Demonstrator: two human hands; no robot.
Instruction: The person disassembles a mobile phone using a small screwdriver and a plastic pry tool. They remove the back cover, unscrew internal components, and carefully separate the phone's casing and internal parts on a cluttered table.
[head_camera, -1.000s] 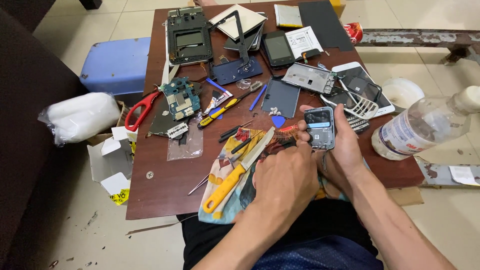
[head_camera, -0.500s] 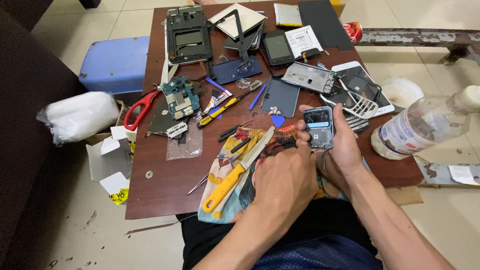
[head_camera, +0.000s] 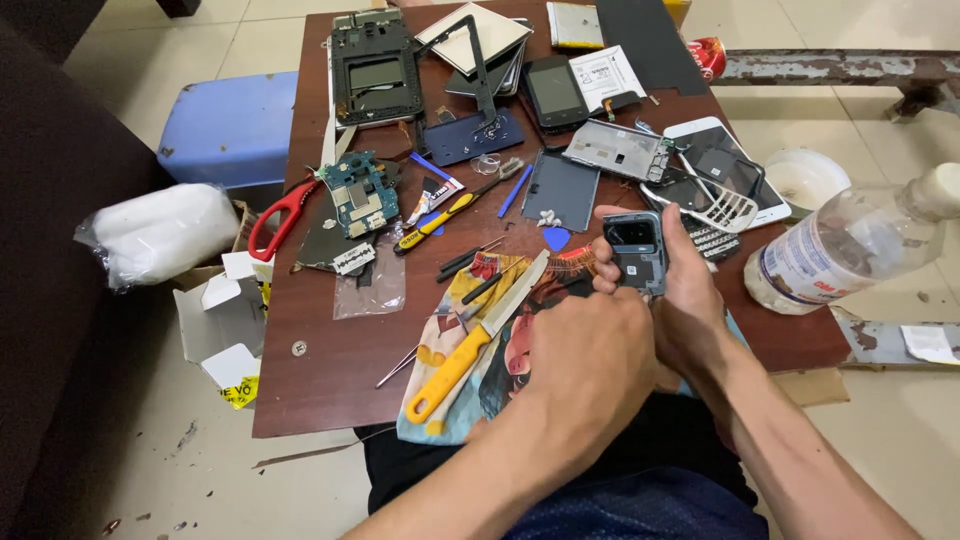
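Observation:
My right hand (head_camera: 690, 300) grips a small grey phone body (head_camera: 637, 250), held upright above the near edge of the brown table (head_camera: 310, 390). Seen from the back, my left hand (head_camera: 590, 365) is curled just below and left of the phone; whether it holds anything is hidden. Beside my left hand a yellow-handled knife (head_camera: 475, 340) lies on a colourful cloth (head_camera: 450, 385).
Further up the table lie a green circuit board (head_camera: 358, 195), red-handled scissors (head_camera: 280, 215), a yellow screwdriver (head_camera: 440, 220), a blue pick (head_camera: 556, 238), several opened phones and frames. A plastic bottle (head_camera: 850, 245) lies at the right edge. A blue stool (head_camera: 235, 125) and cardboard scraps (head_camera: 220, 310) sit left.

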